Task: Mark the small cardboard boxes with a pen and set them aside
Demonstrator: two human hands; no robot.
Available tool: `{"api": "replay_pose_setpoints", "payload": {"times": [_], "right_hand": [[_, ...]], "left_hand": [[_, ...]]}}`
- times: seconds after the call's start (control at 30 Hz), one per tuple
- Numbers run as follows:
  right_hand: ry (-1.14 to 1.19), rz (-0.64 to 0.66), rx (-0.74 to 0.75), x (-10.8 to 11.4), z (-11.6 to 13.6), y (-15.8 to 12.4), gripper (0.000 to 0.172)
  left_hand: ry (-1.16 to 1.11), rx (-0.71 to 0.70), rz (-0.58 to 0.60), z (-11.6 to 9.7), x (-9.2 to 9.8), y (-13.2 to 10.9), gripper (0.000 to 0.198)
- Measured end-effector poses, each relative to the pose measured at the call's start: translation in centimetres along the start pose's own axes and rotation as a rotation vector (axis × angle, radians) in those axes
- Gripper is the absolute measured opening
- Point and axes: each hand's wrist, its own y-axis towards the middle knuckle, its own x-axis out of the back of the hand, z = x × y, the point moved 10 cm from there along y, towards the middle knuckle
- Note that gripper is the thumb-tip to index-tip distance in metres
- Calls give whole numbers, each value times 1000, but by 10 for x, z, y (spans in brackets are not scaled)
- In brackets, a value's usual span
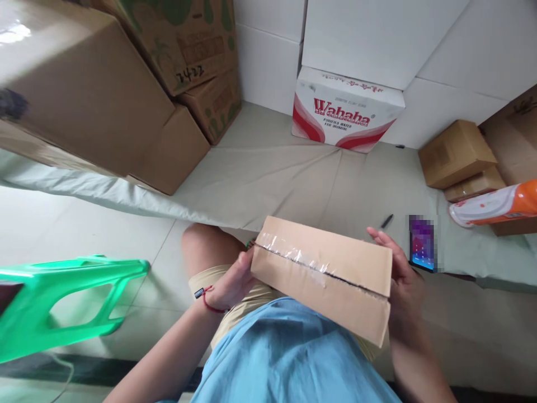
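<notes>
Between my two hands is a brown cardboard box (323, 268), tilted above my lap. Clear tape runs along part of the dark seam where its flaps meet, and the right part of that seam gapes slightly. My left hand (237, 280), a red cord at its wrist, grips the box's left end with its fingertips hidden behind it. Against the right end presses my right hand (403, 274), its fingers partly hidden and some pointing up past the far corner.
Ahead lies a cloth-covered surface (268, 168) with a Wahaha carton (346, 112), a black pen (386, 221) and a phone (423, 243). Large cartons (92, 89) stand left, smaller boxes (457, 154) and an orange-white package (495, 204) right. A green plastic stool (75, 302) is at lower left.
</notes>
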Motion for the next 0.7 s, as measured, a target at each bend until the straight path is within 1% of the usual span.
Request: {"api": "replay_pose_setpoints", "payload": {"times": [0.07,0.13,0.2,0.27,0.3,0.37,0.43,0.5,0.6,0.7], "right_hand": [[22,6,37,-4,4,2,78],[48,17,41,-6,0,4,81],[29,41,-3,-9,-7,6,89],[-65,69,-67,-14,-12,4,93],[-120,73,-93,-17,-11,3,91],[-166,64,-131,-22,-4,0,81],[-94,71,-173,-32,4,-5,73],[30,85,-204,-43,14,-10,72],[134,55,-186,-48,28,-16,67],[92,18,-100,-41,33,-16,57]], "left_hand": [[14,31,-67,2,3,2,68],[17,43,-114,5,5,6,70],[-11,42,-153,8,9,9,68],[-43,33,-194,13,16,11,63],[-62,34,-210,15,19,12,61],[-111,48,-223,20,24,12,57],[-169,77,-225,27,27,10,56],[-216,107,-219,33,28,9,53],[-235,113,-198,38,30,8,45],[-224,82,-171,36,31,9,41]]}}
